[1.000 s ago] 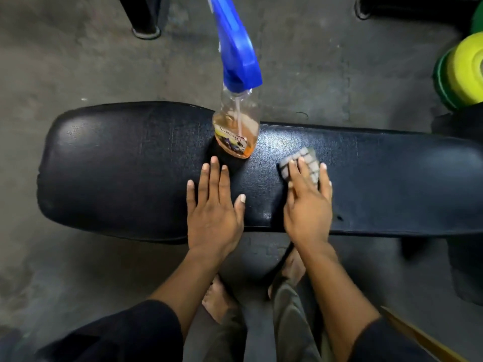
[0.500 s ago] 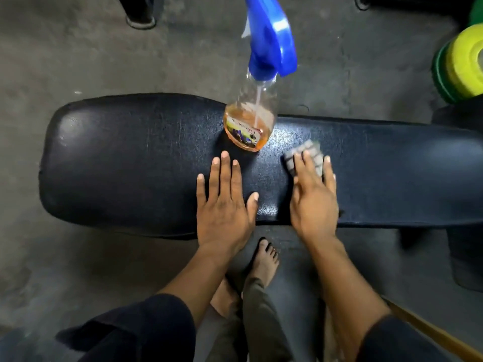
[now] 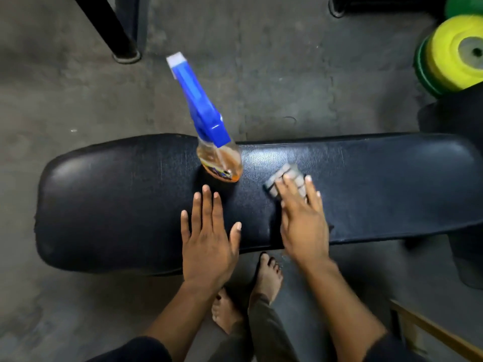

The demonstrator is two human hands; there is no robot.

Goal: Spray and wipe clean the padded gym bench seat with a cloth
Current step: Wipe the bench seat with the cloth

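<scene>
The black padded bench seat (image 3: 117,199) runs across the middle of the view. A clear spray bottle (image 3: 219,163) with orange liquid and a blue trigger head stands on it near the far edge. My left hand (image 3: 209,239) lies flat on the pad, fingers spread, just in front of the bottle and not touching it. My right hand (image 3: 303,218) presses a small grey checked cloth (image 3: 282,177) flat against the pad to the right of the bottle. Most of the cloth is hidden under my fingers.
Yellow and green weight plates (image 3: 454,53) stand at the far right. A black metal frame leg (image 3: 115,30) rests on the concrete floor beyond the bench. My bare feet (image 3: 266,278) are on the floor just under the near edge. A wooden edge (image 3: 439,333) shows bottom right.
The view has shifted, so the bench sits lower and the bottle leans differently. My right hand with the cloth has slid a little to the right on the pad. My feet have stepped.
</scene>
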